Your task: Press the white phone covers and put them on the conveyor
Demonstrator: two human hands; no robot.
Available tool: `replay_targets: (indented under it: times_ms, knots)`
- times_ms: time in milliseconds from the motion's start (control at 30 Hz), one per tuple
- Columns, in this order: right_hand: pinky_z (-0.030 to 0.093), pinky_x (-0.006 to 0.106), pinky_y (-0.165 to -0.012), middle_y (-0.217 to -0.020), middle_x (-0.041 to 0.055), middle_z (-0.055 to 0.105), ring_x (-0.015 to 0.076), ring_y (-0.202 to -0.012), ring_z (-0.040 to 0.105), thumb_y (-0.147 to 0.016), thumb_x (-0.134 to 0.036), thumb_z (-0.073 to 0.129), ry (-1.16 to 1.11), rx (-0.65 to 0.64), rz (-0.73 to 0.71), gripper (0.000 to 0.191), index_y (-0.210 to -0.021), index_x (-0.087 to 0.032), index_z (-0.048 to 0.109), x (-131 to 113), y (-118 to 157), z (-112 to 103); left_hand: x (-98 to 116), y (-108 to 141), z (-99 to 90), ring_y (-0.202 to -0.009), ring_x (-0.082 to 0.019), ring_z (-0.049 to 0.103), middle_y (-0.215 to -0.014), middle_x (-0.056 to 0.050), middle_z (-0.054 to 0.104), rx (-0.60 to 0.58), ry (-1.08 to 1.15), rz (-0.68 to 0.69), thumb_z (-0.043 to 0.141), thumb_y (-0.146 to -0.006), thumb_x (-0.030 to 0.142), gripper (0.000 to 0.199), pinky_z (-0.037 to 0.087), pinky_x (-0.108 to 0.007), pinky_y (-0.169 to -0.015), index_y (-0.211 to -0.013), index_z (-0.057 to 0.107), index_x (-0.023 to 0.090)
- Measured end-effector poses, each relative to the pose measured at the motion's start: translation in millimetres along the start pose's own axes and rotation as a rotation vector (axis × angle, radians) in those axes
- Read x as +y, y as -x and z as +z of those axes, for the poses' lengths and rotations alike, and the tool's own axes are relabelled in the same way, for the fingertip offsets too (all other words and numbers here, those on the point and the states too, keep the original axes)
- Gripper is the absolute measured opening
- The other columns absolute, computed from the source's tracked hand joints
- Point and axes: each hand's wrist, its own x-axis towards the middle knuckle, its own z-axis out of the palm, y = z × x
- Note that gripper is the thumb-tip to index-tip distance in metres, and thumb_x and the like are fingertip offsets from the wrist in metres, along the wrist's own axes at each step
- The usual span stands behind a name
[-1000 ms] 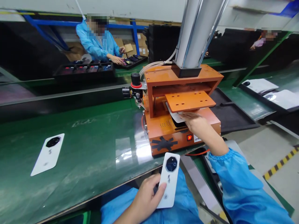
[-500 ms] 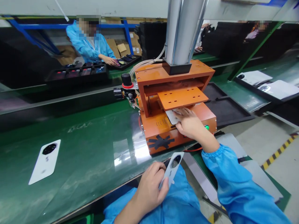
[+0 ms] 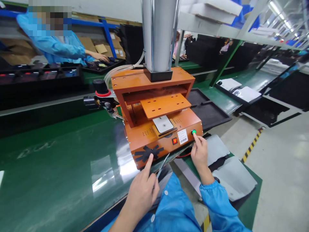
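Green bench (image 3: 60,161) gleams out to my 9 o'clock; a person (image 3: 60,48) in blue works at 10. At 12, a white panel (image 3: 163,124) lies beneath the orange press (image 3: 145,82). At 7, my left hand (image 3: 142,187) grips a thin panel (image 3: 163,166) edge-on, index at black tape (image 3: 148,153). At 4, my right hand (image 3: 200,151) points onto the green button (image 3: 193,131); its grip width I can't tell.

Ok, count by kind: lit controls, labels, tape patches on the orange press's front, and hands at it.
Lit controls, green button and red switch: 2
White label: 1
Black tape patch: 1
Left hand and right hand: 2
Total: 6
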Motion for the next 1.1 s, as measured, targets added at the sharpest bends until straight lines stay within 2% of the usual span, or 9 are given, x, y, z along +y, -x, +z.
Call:
replay_targets:
  times_ms: [200, 300, 400, 500, 567, 700, 833, 933, 1100]
  knots:
    - [0.049, 0.052, -0.104, -0.120, 0.0122, 0.058, 0.0270, -0.111, 0.057, -0.100, -0.026, 0.049, -0.203, -0.059, 0.111, 0.039, -0.137, -0.027, 0.063, -11, -8, -23, 0, -2, -17.5, -0.078, -0.020, 0.068, -0.152, -0.019, 0.053, 0.009, 0.201, -0.057, 0.051, -0.095, 0.017, 0.020, 0.058, -0.038, -0.071, -0.075, 0.053, 0.019]
    - [0.058, 0.044, -0.088, -0.111, 0.0098, 0.064, 0.0243, -0.097, 0.063, -0.099, -0.040, 0.058, -0.455, -0.220, 0.153, 0.034, -0.129, -0.026, 0.063, -55, 25, -45, 7, 2, -24.9, -0.101, -0.023, 0.069, -0.125, -0.015, 0.065, 0.079, 0.522, -0.080, 0.049, -0.097, 0.019, 0.016, 0.059, -0.034, -0.083, -0.087, 0.062, 0.019]
    - [0.061, 0.041, -0.080, -0.106, 0.0080, 0.071, 0.0253, -0.091, 0.070, -0.095, -0.056, 0.061, -0.844, -0.580, 0.336, 0.041, -0.126, -0.028, 0.062, -111, 73, -59, 21, 10, -20.3, -0.091, -0.020, 0.069, -0.100, -0.010, 0.067, 0.069, 0.707, -0.062, 0.047, -0.098, 0.019, 0.020, 0.060, -0.031, -0.076, -0.093, 0.066, 0.020]
    - [0.062, 0.042, -0.077, -0.097, 0.0055, 0.075, 0.0264, -0.087, 0.073, -0.093, -0.057, 0.064, -0.952, -0.625, 0.620, 0.033, -0.112, -0.030, 0.066, -135, 103, -61, 24, 22, -10.5, -0.096, -0.023, 0.072, -0.111, -0.011, 0.069, -0.042, 0.680, 0.028, 0.053, -0.097, 0.024, 0.020, 0.063, -0.034, -0.080, -0.109, 0.070, 0.022]
    - [0.062, 0.041, -0.074, -0.093, 0.0049, 0.075, 0.0262, -0.085, 0.073, -0.094, -0.057, 0.061, -0.782, -0.496, 0.718, 0.033, -0.109, -0.028, 0.067, -112, 109, -65, 13, 35, -6.3, -0.108, -0.027, 0.071, -0.126, -0.013, 0.067, -0.064, 0.559, 0.070, 0.060, -0.095, 0.030, 0.032, 0.063, -0.038, -0.087, -0.126, 0.067, 0.025]
    - [0.058, 0.039, -0.077, -0.096, 0.0089, 0.074, 0.0251, -0.086, 0.068, -0.092, -0.060, 0.057, -0.304, -0.185, 0.827, 0.042, -0.106, -0.022, 0.065, -2, 118, -111, -34, 61, -9.4, -0.102, -0.023, 0.071, -0.118, -0.010, 0.070, 0.110, 0.363, 0.023, 0.063, -0.096, 0.023, 0.026, 0.059, -0.036, -0.090, -0.121, 0.069, 0.024]
    - [0.053, 0.050, -0.085, -0.091, 0.0140, 0.072, 0.0316, -0.089, 0.066, -0.073, -0.061, 0.068, 0.006, -0.147, 0.869, 0.039, -0.085, -0.024, 0.068, 82, 143, -156, -65, 78, -15.8, -0.089, -0.018, 0.070, -0.103, -0.007, 0.072, 0.223, 0.307, -0.044, 0.066, -0.094, 0.014, 0.016, 0.055, -0.033, -0.089, -0.107, 0.072, 0.020]
    - [0.052, 0.057, -0.086, -0.081, 0.0119, 0.071, 0.0348, -0.083, 0.068, -0.062, -0.062, 0.068, 0.112, -0.202, 0.877, 0.035, -0.073, -0.028, 0.065, 99, 165, -158, -65, 78, -9.6, -0.088, -0.018, 0.070, -0.102, -0.006, 0.074, 0.219, 0.327, -0.036, 0.067, -0.092, 0.012, 0.015, 0.053, -0.032, -0.086, -0.105, 0.073, 0.019]
    - [0.045, 0.068, -0.081, -0.077, 0.0178, 0.067, 0.0475, -0.090, 0.068, -0.059, -0.073, 0.057, 0.147, -0.223, 0.819, 0.036, -0.062, -0.037, 0.057, 83, 175, -147, -37, 73, -8.3, -0.086, -0.017, 0.070, -0.098, -0.004, 0.076, 0.191, 0.346, -0.053, 0.065, -0.093, 0.012, 0.017, 0.052, -0.031, -0.078, -0.104, 0.073, 0.022]
